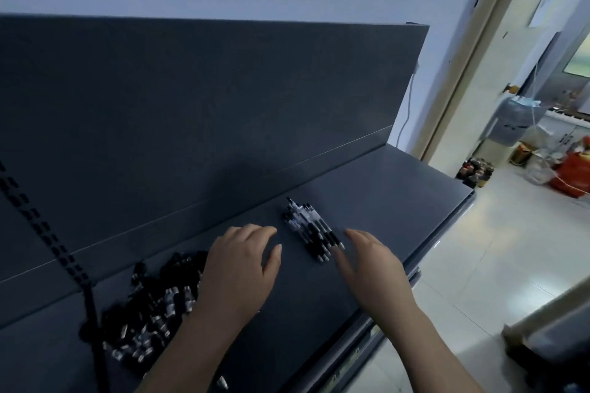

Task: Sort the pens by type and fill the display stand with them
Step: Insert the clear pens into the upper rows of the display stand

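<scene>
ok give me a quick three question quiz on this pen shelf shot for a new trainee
1. True or false: the left hand grips a pen.
2. The tidy row of pens lies: A) between the two hands, B) on the floor, C) upright in a cup.
3. Fill in: the loose heap of pens lies on the shelf to the ___ of the left hand.

Key
1. False: it and the right hand are both open and hold nothing.
2. A
3. left
</scene>
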A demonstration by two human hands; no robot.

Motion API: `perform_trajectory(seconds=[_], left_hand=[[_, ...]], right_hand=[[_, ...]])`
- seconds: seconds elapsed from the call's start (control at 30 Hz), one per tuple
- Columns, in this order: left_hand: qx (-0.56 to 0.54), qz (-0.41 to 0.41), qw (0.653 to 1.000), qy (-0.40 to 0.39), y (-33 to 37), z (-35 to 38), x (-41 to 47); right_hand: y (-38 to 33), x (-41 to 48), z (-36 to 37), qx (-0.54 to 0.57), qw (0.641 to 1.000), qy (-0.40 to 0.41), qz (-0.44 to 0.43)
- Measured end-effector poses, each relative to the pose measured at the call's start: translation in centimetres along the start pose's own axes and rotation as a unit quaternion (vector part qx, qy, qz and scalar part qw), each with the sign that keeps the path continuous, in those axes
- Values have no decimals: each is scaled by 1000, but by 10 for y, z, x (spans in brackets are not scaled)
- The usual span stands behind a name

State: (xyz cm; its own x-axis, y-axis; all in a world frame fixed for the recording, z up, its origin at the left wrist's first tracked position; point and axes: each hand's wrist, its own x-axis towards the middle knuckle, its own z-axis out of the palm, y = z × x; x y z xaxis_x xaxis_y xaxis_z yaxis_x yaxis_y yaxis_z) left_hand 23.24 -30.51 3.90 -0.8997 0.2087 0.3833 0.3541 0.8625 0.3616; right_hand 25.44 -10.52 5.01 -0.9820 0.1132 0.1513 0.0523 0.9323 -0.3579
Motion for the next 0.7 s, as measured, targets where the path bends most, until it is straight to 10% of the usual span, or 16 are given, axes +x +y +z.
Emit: perform_trajectory(seconds=[0.7], left_hand=[[7,-415,907,-71,64,150,114]], right_hand=[[118,188,87,157,961,-154,-171]])
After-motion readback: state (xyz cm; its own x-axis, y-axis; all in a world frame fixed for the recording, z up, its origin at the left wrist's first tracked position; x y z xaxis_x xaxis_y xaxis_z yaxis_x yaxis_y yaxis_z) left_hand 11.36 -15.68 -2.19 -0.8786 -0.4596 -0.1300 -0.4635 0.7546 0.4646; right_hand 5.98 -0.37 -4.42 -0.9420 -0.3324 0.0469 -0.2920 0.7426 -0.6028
